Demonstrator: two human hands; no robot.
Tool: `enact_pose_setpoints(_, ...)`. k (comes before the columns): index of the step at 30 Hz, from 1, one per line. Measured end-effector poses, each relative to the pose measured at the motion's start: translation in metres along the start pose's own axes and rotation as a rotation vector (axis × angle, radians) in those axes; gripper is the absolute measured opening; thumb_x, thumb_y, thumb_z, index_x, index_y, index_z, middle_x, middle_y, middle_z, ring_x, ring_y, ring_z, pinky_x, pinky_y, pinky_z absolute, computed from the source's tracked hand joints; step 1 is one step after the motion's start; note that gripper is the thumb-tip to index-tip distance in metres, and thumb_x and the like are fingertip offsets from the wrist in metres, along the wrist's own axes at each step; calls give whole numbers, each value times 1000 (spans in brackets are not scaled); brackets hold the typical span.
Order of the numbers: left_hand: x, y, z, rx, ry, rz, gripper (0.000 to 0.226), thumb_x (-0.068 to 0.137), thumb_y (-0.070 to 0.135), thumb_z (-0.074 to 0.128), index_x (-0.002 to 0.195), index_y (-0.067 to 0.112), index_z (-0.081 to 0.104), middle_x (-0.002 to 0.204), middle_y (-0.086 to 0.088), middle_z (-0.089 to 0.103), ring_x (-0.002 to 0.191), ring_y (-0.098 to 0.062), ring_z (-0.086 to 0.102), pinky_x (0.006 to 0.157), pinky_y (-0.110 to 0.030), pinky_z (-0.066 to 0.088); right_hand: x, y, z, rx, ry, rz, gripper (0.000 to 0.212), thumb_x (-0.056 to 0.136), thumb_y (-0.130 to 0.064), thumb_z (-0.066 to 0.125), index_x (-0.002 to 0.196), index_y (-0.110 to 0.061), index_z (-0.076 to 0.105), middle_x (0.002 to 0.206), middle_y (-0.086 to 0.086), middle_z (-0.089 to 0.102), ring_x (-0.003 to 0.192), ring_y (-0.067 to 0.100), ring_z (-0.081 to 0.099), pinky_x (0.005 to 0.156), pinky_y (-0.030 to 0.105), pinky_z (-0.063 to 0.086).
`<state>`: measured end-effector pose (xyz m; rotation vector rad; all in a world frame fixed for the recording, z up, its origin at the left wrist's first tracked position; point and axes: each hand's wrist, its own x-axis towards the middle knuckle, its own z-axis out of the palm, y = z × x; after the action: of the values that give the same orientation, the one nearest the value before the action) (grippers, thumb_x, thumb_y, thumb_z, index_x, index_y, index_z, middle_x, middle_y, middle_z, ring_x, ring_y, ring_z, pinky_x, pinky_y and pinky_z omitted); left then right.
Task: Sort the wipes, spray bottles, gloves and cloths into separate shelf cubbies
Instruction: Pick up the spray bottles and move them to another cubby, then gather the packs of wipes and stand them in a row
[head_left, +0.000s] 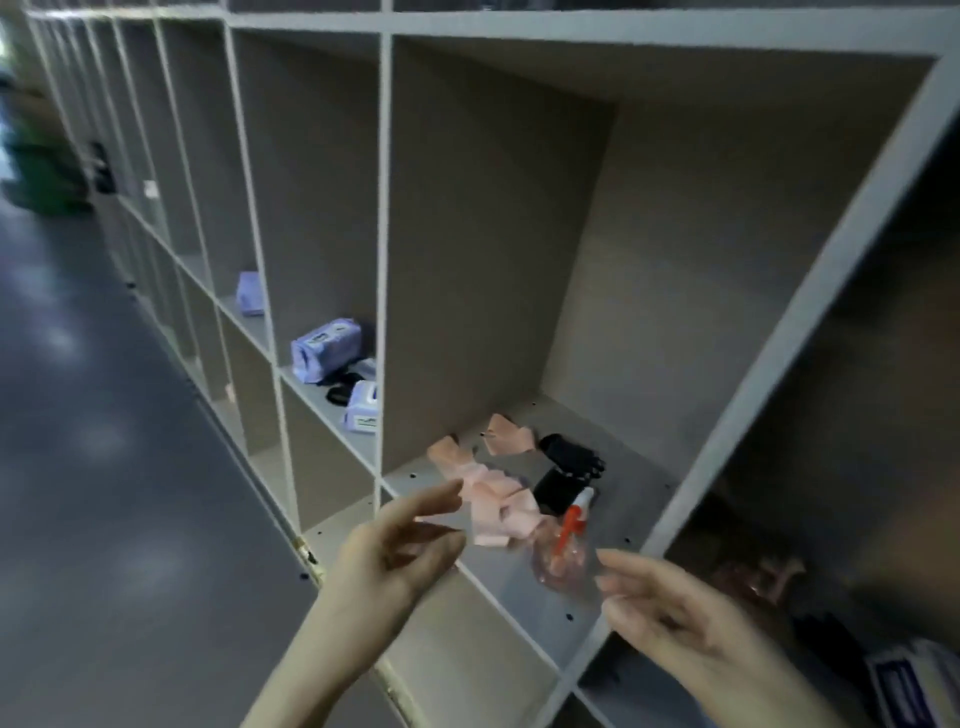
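Observation:
A big grey cubby (613, 291) in front of me holds pink cloths (496, 506), two more pink pieces (506, 434) behind them, black gloves (569, 462) and a clear spray bottle (563, 551) with a red and white trigger lying on its side. My left hand (400, 551) hovers open at the cubby's front edge, fingertips just short of the pink cloths. My right hand (670, 618) is open too, fingers near the bottle's base, holding nothing. The cubby to the left holds purple wipes packs (324, 348) and a dark item.
Another purple pack (249, 293) sits one cubby further left. The cubby on the right holds a pinkish bottle (756, 577), dark gloves (826, 639) and a white and blue pack (909, 680). Lower cubbies lie under my hands. Grey floor (104, 467) stretches on the left.

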<state>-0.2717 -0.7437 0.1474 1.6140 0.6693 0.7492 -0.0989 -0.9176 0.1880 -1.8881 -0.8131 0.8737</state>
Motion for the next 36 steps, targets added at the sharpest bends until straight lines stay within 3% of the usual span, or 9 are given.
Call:
enact_pose_setpoints(4, -20, -15, -106, 39, 165, -69, 33, 82, 9, 70, 104, 33, 68, 104, 11, 72, 91, -7, 69, 83, -28, 54, 25, -37, 90, 54, -51, -72, 43, 62, -41, 74, 104, -32, 70, 109, -5, 70, 100, 4, 65, 93, 27, 49)
enact_pose_setpoints(7, -34, -25, -179, 88, 210, -102, 33, 82, 15, 71, 107, 36, 67, 105, 6, 71, 91, -6, 68, 85, -26, 53, 42, -62, 159, 58, -95, -129, 51, 53, -60, 76, 100, -41, 70, 104, -10, 72, 97, 2, 66, 94, 32, 50)
enact_pose_setpoints(9, -35, -29, -220, 95, 230, -100, 32, 81, 14, 72, 107, 33, 68, 104, 3, 71, 88, -4, 68, 78, -15, 52, 53, -80, 198, 77, -115, -147, 39, 59, -44, 73, 98, -40, 72, 102, -9, 72, 94, 2, 67, 97, 36, 50)
enact_pose_setpoints(12, -24, -35, -268, 77, 251, -91, 31, 81, 10, 71, 106, 28, 68, 98, 7, 73, 84, 0, 68, 70, -7, 49, 71, -99, 240, 77, -121, -170, 43, 59, -38, 68, 102, -34, 69, 102, -7, 71, 91, 0, 66, 97, 36, 50)
enact_pose_setpoints(16, 5, -48, -310, 48, 252, -94, 30, 81, 15, 71, 105, 34, 68, 101, 19, 71, 91, 0, 68, 80, -18, 53, 98, -114, 279, 73, -95, -218, 36, 66, -54, 73, 100, -47, 68, 104, -14, 70, 96, 3, 65, 91, 33, 50)
enact_pose_setpoints(21, 64, -66, -346, 23, 232, -84, 31, 81, 13, 71, 105, 33, 68, 102, 16, 72, 88, -2, 69, 75, -9, 51, 154, -131, 312, 24, -65, -234, 42, 67, -43, 67, 109, -39, 65, 106, -13, 69, 99, 3, 64, 91, 30, 50)
enact_pose_setpoints(23, 94, -68, -359, 38, 224, -70, 31, 83, 14, 70, 106, 34, 67, 104, 16, 71, 88, 0, 68, 79, -14, 50, 182, -143, 324, 28, -72, -229, 45, 66, -43, 67, 110, -38, 64, 105, -13, 69, 100, 2, 63, 91, 27, 50)
enact_pose_setpoints(31, 218, -80, -428, 88, 274, -24, 34, 84, 21, 70, 114, 35, 63, 112, 19, 65, 91, 4, 65, 83, -18, 47, 323, -203, 371, -22, -131, -287, 38, 75, -41, 67, 113, -42, 61, 106, -14, 69, 103, 1, 62, 101, 41, 47)
enact_pose_setpoints(36, 283, -98, -473, 77, 282, -32, 36, 84, 18, 69, 116, 33, 63, 117, 18, 64, 94, -4, 66, 86, -21, 50, 396, -229, 417, -16, -177, -286, 33, 82, -26, 68, 112, -38, 62, 104, -8, 69, 101, 4, 63, 96, 29, 48)
